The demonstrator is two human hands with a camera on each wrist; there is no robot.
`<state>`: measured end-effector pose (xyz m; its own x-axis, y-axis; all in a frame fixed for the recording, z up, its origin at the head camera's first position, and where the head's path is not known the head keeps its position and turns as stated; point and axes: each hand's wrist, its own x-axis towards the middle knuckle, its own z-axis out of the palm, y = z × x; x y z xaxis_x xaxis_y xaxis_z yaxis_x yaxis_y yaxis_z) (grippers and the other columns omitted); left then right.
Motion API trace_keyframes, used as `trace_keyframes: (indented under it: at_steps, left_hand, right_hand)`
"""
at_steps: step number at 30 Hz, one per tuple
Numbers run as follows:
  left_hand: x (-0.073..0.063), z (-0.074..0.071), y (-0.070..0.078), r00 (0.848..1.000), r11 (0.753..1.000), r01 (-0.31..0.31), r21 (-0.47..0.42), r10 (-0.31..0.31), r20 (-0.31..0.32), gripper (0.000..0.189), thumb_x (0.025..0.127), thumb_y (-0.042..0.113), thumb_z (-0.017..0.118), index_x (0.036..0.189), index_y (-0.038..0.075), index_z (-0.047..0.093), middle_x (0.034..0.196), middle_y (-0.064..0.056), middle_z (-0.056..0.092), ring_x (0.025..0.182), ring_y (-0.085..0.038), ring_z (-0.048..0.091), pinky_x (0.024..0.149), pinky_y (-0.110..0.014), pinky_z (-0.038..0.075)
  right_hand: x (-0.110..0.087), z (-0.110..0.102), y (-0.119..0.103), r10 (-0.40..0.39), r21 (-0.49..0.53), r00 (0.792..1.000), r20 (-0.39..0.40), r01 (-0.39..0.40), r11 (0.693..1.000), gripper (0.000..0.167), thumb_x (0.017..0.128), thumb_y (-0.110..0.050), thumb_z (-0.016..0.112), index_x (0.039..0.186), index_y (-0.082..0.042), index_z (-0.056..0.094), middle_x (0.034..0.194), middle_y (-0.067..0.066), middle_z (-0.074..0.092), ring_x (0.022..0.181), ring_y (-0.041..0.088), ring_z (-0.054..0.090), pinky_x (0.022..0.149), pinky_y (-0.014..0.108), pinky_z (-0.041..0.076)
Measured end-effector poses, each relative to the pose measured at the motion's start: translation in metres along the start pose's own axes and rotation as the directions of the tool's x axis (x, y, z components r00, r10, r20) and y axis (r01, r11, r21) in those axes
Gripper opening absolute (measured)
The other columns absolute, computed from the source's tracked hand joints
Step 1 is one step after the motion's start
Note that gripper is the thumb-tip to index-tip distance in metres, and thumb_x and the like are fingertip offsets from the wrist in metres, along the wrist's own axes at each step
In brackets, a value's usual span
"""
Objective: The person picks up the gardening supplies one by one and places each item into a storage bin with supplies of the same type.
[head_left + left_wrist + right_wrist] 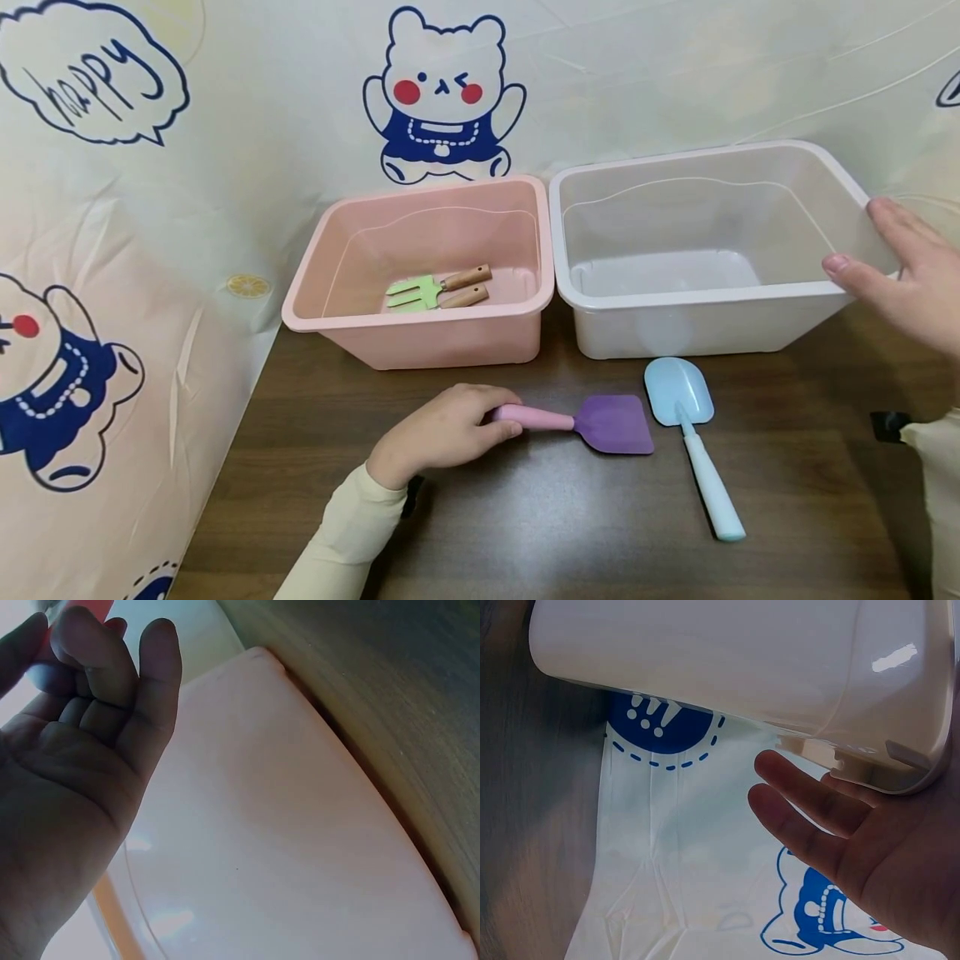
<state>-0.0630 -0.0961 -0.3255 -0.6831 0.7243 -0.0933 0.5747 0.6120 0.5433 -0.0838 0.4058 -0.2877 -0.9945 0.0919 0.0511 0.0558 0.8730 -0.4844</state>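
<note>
In the head view my left hand (450,429) pinches the end of the pink handle of a small shovel (617,425) with a flat purple blade, low over the table. The left wrist view shows the thumb and fingertips around that handle (94,607), its blade out of sight. My right hand (911,275) grips the right rim of a pale grey bin (675,325). Its thumb lies over the rim, while in the right wrist view the fingers (810,802) stretch along the outside. A light blue scoop (701,458) lies between the hands, handle toward me.
Left of the grey bin, its rim close beside it, stands a pink bin (450,342). Inside that lie a green hand fork (423,292) and a second green tool with a wooden handle (465,297). Printed cloth (600,83) hangs behind and to the left of the dark wooden table (570,533).
</note>
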Motion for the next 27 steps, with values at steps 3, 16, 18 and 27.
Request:
trace_keyframes:
  at_steps: [3,16,18,27]
  left_hand:
    - [-0.001,-0.001,0.0,1.0,1.0,-0.002,-0.011,0.002,-0.005,0.016,0.099,0.026,0.066,0.111,0.018,0.071,0.093,0.015,0.064,0.086,-0.006,0.058,0.082,-0.029,0.049]
    - [-0.004,-0.007,-0.01,0.99,0.978,-0.094,-0.189,0.072,-0.12,0.02,0.099,0.026,0.068,0.116,0.017,0.072,0.094,0.013,0.066,0.087,-0.008,0.058,0.08,-0.035,0.051]
    - [-0.005,-0.008,-0.012,0.984,0.967,-0.116,-0.225,0.081,-0.157,0.021,0.098,0.023,0.069,0.118,0.016,0.072,0.091,0.012,0.065,0.085,-0.009,0.059,0.079,-0.034,0.051]
    - [-0.009,-0.017,-0.007,0.954,0.83,-0.204,-0.519,0.05,-0.295,0.027,0.094,0.001,0.069,0.121,0.001,0.069,0.087,-0.01,0.069,0.064,-0.024,0.065,0.057,-0.039,0.058]
  right_hand:
    - [-0.001,0.0,0.0,0.002,0.004,1.0,0.0,-0.002,1.0,0.087,0.103,-0.046,0.048,0.16,-0.008,-0.004,0.165,0.017,-0.011,0.149,0.044,-0.007,0.112,0.068,0.0]
    - [-0.001,0.0,-0.001,-0.007,0.004,1.0,0.004,0.007,1.0,0.089,0.103,-0.047,0.049,0.16,-0.006,-0.005,0.165,0.018,-0.01,0.149,0.046,-0.005,0.109,0.071,0.002]
    - [-0.002,0.0,-0.002,-0.002,-0.004,1.0,0.006,0.002,1.0,0.089,0.103,-0.047,0.049,0.16,-0.006,-0.005,0.165,0.018,-0.011,0.149,0.045,-0.006,0.109,0.071,0.002]
    - [0.001,-0.001,0.001,-0.003,-0.009,1.0,0.017,0.003,1.0,0.09,0.102,-0.049,0.049,0.16,-0.006,-0.006,0.165,0.019,-0.012,0.149,0.045,-0.007,0.112,0.068,-0.001]
